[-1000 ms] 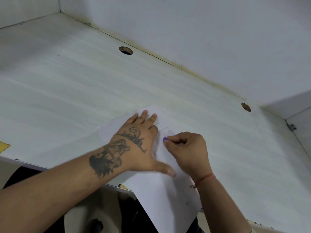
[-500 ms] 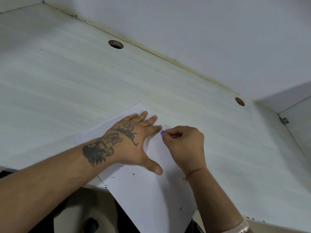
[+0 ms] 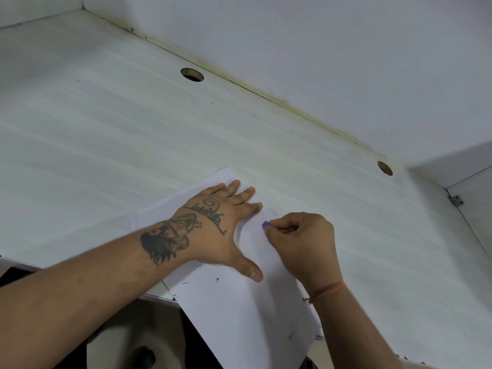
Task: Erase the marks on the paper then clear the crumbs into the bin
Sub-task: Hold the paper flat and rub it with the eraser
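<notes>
**Rubbing out near the far end of the sheet**

The right hand (image 3: 303, 243) had its grip clenched on a small purple eraser (image 3: 265, 224), pinched at the fingertips with only a corner showing; the eraser touched the paper (image 3: 239, 310) just ahead of the knuckles. The left hand (image 3: 215, 227) lay flat and released, grasping nothing, palm and spread fingers pressing the paper to the counter (image 3: 106, 129) just beside the grip on its left. The paper lay slantwise, its near end overhanging the counter edge below both wrists; dark crumbs (image 3: 217, 279) lay scattered behind the grip, near the left thumb. No bin could be made out with certainty.

The step in hand looked to be erasing, with crumb clearing not yet begun. To do it well, short strokes away from the pinning hand would likely keep the sheet from buckling; the flat hand should sit close to the rubbing spot; light pressure would spare the unsupported overhang; any marks under the eraser were too faint to judge.
</notes>
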